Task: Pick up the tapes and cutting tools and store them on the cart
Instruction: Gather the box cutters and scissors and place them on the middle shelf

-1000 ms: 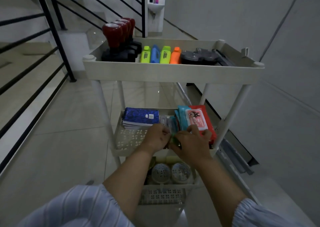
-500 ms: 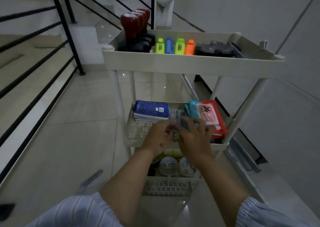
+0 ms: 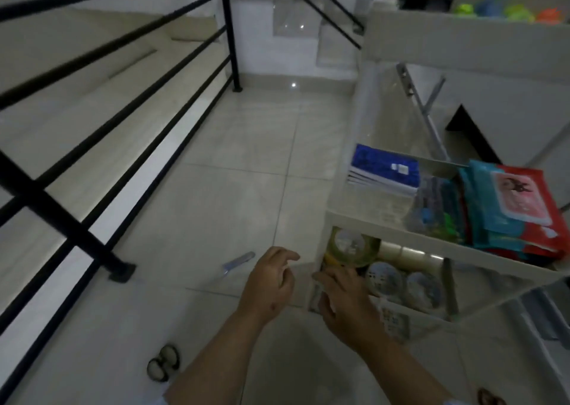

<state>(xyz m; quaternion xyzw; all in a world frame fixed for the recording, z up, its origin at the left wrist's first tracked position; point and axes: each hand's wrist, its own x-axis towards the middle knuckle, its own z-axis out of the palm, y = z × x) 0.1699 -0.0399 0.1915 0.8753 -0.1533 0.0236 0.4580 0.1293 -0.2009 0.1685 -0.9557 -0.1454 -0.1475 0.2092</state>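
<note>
The white three-shelf cart (image 3: 431, 241) fills the right side. Its bottom shelf holds tape rolls: a clear yellowish roll (image 3: 351, 246) on edge, pale rolls (image 3: 404, 254) behind it and two flat rolls (image 3: 384, 278) in front. A blue-handled cutter (image 3: 239, 263) lies on the floor tiles left of the cart. Scissors (image 3: 163, 363) lie nearer me, only the handles clear. My left hand (image 3: 271, 281) hovers between cutter and cart, fingers loosely bent, holding nothing. My right hand (image 3: 347, 299) is at the bottom shelf's front left corner, with nothing visible in it.
The middle shelf carries blue notebooks (image 3: 385, 170), a clear bag (image 3: 431, 210) and teal and red packs (image 3: 521, 201). Coloured bottles (image 3: 509, 11) stand on the top shelf. A black stair railing (image 3: 123, 120) runs along the left; stairs rise behind.
Both hands have come out of the middle shelf and dropped beside the bottom shelf. My view has swung left and down, bringing the floor, cutter and scissors into sight.
</note>
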